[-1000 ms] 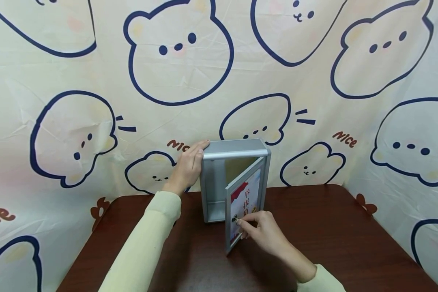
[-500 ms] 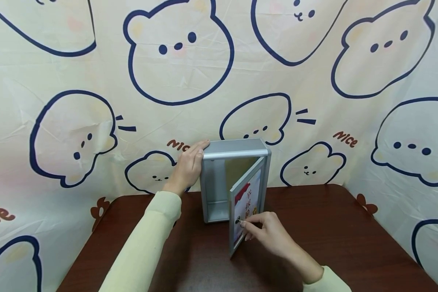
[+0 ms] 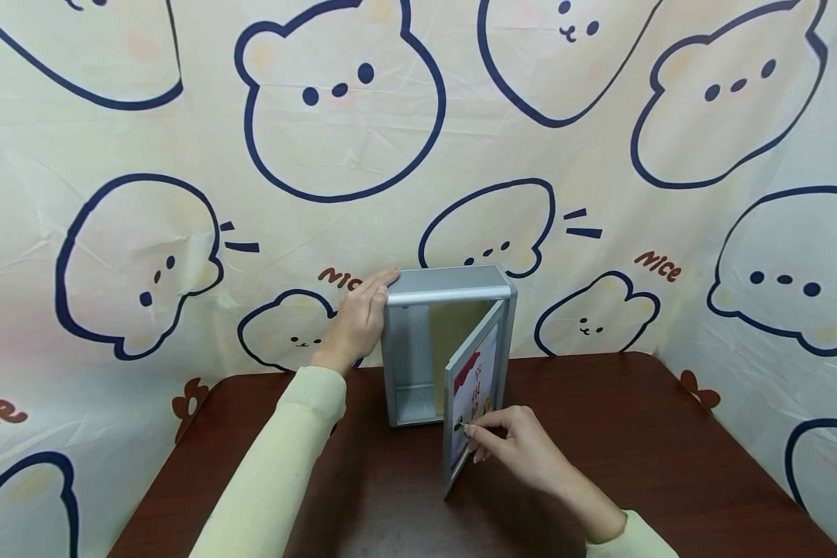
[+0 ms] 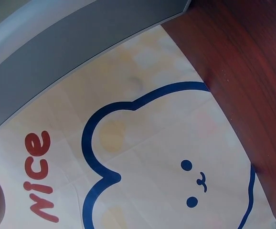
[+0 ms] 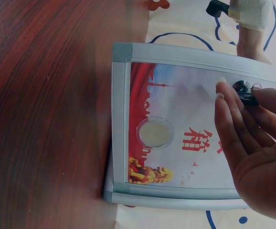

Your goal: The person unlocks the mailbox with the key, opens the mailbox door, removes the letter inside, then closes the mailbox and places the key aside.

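A silver-grey metal box (image 3: 449,284) stands upright on the table, its hinged door (image 3: 476,387) swung outward from the right side. My left hand (image 3: 358,319) grips the box's upper left corner. Thumb and index finger of my right hand (image 3: 526,449) pinch a small key at the door's lock; in the right wrist view the black key (image 5: 247,98) is by the round lock (image 5: 241,86), beside my right hand (image 5: 260,143). The door's printed panel (image 5: 190,109) carries red characters and a round clear window (image 5: 155,133). Inside the box, a yellowish back area shows.
The dark red-brown wooden table (image 3: 635,434) extends on both sides of the box. Behind it hangs a cream cloth (image 3: 363,147) with blue cartoon outlines, which also covers both sides.
The door has swung a little further outward to the right, and my right hand has moved right with it. My left hand and the box have stayed in place.
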Demonstrator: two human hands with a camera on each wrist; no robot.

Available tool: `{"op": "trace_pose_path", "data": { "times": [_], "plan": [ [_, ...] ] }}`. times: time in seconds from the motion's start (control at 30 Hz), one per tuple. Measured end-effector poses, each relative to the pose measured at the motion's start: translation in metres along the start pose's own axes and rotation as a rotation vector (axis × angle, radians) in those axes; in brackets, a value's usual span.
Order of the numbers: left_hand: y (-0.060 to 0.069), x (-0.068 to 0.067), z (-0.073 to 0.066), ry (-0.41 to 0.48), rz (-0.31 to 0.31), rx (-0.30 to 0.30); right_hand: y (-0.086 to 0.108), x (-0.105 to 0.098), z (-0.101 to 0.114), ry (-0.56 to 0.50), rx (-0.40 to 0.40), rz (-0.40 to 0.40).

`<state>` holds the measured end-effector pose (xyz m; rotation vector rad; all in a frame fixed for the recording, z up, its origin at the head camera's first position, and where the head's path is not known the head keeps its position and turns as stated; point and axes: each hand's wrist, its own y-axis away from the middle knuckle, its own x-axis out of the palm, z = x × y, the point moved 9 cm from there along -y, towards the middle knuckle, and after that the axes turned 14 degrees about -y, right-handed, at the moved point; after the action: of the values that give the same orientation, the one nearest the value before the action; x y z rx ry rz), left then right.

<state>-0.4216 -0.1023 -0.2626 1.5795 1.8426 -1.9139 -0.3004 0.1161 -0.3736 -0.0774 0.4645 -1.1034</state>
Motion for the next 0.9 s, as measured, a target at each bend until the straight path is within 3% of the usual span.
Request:
{"op": "trace_pose_path", "data": {
  "times": [0.9],
  "plan": [
    [-0.001, 0.000, 0.000, 0.007, -0.007, -0.007, 0.010, -0.015, -0.009, -0.013, 0.022, 0.040]
  ]
}}
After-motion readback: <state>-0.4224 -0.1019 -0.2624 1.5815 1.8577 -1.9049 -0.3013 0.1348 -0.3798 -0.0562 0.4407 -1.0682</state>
